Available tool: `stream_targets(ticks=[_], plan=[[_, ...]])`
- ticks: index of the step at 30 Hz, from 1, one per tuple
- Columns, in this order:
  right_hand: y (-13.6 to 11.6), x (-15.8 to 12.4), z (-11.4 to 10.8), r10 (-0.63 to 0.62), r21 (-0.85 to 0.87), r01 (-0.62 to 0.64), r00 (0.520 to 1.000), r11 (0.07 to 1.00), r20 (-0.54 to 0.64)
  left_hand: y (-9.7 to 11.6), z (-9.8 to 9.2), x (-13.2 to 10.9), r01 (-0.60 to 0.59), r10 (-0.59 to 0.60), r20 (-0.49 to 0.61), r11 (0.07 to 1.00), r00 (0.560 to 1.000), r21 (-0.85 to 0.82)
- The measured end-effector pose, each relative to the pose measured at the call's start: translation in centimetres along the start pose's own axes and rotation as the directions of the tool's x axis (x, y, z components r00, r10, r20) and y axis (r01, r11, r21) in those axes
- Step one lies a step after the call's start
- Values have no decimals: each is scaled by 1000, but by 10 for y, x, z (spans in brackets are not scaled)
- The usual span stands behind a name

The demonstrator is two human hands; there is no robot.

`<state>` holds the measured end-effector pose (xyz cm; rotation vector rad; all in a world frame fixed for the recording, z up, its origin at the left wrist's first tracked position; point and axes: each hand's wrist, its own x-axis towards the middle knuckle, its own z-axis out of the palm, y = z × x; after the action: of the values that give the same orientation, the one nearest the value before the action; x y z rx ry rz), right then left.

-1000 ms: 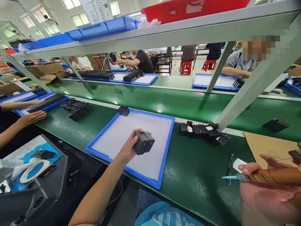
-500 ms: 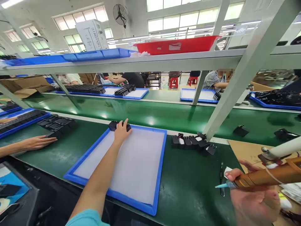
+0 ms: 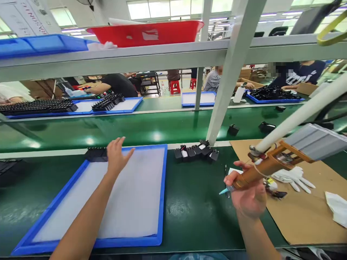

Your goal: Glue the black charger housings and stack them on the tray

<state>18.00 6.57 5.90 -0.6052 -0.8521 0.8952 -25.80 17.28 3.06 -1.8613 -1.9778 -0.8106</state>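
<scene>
My left hand [image 3: 117,156] is over the far edge of a blue-rimmed tray [image 3: 163,187] with a white bottom. Its fingers are stretched out and the thumb stands apart. Just left of it, a short row of small black boxy parts [image 3: 95,154] sits in the tray's far left corner; whether the fingertips still touch them I cannot tell. My right hand [image 3: 251,195] is wrapped round a gold-coloured dispensing gun [image 3: 252,175], whose light-blue nozzle [image 3: 223,191] points left and down above the green bench. A cluster of similar black parts [image 3: 195,151] lies between tray and gun.
A slanting grey post [image 3: 227,83] rises behind the cluster. Cardboard [image 3: 295,216] with a white glove [image 3: 294,177] lies at right. Beyond the bench runs a green belt [image 3: 135,128] carrying loose black parts. Overhead, a shelf holds a red basin [image 3: 146,34]. Other people sit across.
The view has swung right. My left hand has loosened from the black parts, its fingers now spread beside them. My right hand still holds the dispensing gun.
</scene>
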Motion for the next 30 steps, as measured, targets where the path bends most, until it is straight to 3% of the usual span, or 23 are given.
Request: stream_targets(ticks=[2, 4, 6, 8, 11, 14, 19, 22, 24, 25, 27, 30], plan=[[-1, 0, 2, 4, 8, -4, 1000, 1000, 6, 47, 6, -3, -161, 191, 133, 965, 972, -209], [-2, 0, 2, 4, 20, -4, 1000, 1000, 13, 95, 17, -8, -226, 325, 255, 908, 911, -353], [-1, -1, 2, -3, 34, 2, 1000, 999, 26, 136, 30, -11, -204, 379, 364, 876, 851, -436], [0, -1, 1, -11, 43, 9, 999, 999, 44, 163, 41, -10, -129, 349, 452, 885, 821, -448], [1, -1, 1, -12, 51, 9, 998, 999, 59, 180, 40, -7, -57, 284, 501, 905, 818, -421], [1, -2, 2, 0, 65, -5, 997, 998, 73, 181, 11, -20, -60, 318, 522, 890, 792, -451], [-3, -4, 4, 19, 99, -28, 996, 995, 92, 192, -57, -84, -8, 463, 631, 810, 622, -586], [-4, -5, 4, 32, 95, -41, 995, 995, 95, 202, -75, -124, 123, 483, 687, 763, 544, -634], [-4, -6, 5, 40, 80, -48, 994, 996, 100, 207, -74, -146, 244, 445, 715, 730, 539, -638], [-4, -7, 5, 41, 73, -49, 994, 996, 104, 211, -71, -155, 303, 406, 724, 713, 557, -633], [-4, -7, 6, 36, 67, -43, 993, 997, 108, 219, -60, -169, 390, 290, 723, 687, 627, -613], [-3, -8, 6, 20, 71, -28, 994, 997, 110, 233, -46, -178, 420, 128, 665, 683, 736, -597]])
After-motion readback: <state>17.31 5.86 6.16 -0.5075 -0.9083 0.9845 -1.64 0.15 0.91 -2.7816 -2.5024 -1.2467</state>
